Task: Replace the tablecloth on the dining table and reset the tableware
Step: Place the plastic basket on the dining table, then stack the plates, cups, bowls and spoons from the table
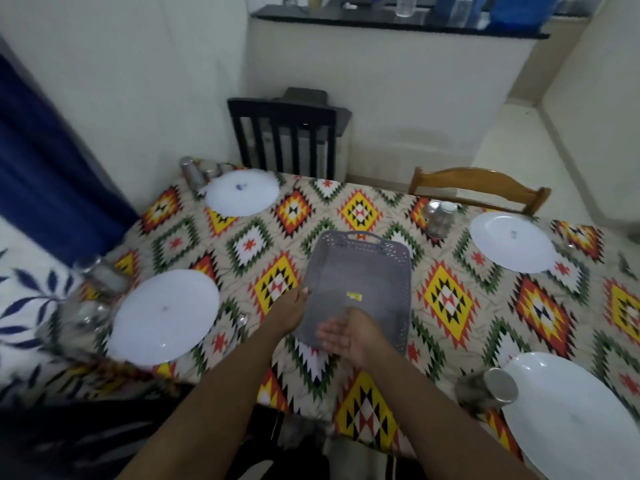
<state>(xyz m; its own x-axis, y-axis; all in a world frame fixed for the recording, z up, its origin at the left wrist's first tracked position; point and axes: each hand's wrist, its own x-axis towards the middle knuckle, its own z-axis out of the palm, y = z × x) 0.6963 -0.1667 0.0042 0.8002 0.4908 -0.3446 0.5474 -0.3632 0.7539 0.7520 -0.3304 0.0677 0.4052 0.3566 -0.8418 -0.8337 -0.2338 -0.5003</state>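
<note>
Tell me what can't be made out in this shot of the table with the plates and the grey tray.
Head view only:
- Near edge of the grey tray: covered by the left hand and right hand.
- Near-right plate: cut off by the frame edge.
- Steel tumblers by the left plate: motion-blurred.
- Marks at plate centres: too small.

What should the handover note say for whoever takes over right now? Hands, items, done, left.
Left hand: open, at the left edge of the grey tray, not clearly gripping.
Right hand: open, palm up, over the tray's near end.
Tray: empty, mid-table on the patterned tablecloth.
Four white plates: far left, near left, far right, near right. Steel tumblers stand by them, e.g. near right and far right; a spoon lies beside the near-left plate.
Done: cloth laid, four places look set.
Left: probably just clear the tray; check cutlery, as blur hides details.
</note>
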